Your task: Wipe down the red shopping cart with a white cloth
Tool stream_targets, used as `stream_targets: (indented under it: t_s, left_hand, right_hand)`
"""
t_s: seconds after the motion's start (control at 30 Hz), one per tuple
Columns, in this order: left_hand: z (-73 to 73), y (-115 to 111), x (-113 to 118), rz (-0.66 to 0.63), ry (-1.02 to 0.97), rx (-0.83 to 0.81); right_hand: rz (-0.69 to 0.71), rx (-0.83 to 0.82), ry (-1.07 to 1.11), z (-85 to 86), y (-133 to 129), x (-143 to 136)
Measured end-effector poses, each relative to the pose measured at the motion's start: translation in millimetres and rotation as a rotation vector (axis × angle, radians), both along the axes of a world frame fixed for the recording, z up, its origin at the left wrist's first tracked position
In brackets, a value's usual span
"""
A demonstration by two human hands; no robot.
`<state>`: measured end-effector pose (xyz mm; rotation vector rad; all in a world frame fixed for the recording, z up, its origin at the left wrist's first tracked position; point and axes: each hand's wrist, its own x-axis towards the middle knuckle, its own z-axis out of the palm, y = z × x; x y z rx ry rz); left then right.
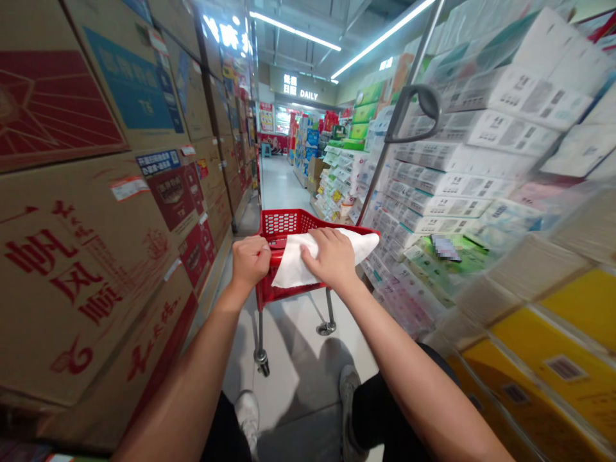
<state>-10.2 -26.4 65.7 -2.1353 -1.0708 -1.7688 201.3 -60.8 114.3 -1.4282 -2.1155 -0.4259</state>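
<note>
A small red shopping cart [285,222] with a perforated plastic basket and grey legs on casters stands right in front of me. My left hand [250,262] is closed in a fist around the left end of its handle. My right hand [331,256] is curled over a white cloth [293,263], pressing it against the near rim of the cart. The cloth drapes to both sides of the hand, and its right end lies along the rim. A metal pole with a grey loop handle [414,114] rises at the cart's right side; its lower end is hidden.
Stacked cardboard cartons [86,269] line the left side closely. On the right stand piles of wrapped tissue packs [481,128] and yellow packages [553,340]. A tiled aisle [283,186] runs ahead past more shelves, with a small blue stool [266,149] far off.
</note>
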Motion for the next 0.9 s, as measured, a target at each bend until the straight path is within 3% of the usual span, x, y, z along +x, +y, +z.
stream_targets:
  t_s: [0.27, 0.43, 0.63, 0.73, 0.83, 0.9]
  left_hand:
    - [1.4, -0.3, -9.1, -0.075, -0.003, 0.014]
    - [1.2, 2.3, -20.8, -0.087, -0.014, -0.015]
    - [-4.9, 15.2, -53.0, -0.107, -0.074, -0.029]
    - [-9.8, 20.2, -74.2, -0.01, -0.129, 0.004]
    - [-13.6, 19.2, -90.4, 0.217, -0.14, 0.015]
    - [-10.8, 12.2, -90.5, 0.369, -0.158, 0.05]
  right_hand:
    - [-0.111, -0.391, -0.047, 27.3, 37.2, 63.1]
    - [-0.201, -0.261, -0.118, 18.5, 25.8, 77.2]
    - [0.026, -0.061, -0.065, -1.4, -3.3, 82.6]
    - [0.1, 0.013, 0.229, -12.0, -12.2, 85.1]
    - [0.115, 0.06, 0.845, -17.1, -13.4, 88.4]
    - [0.123, -0.005, 1.319, -15.2, -10.7, 91.5]
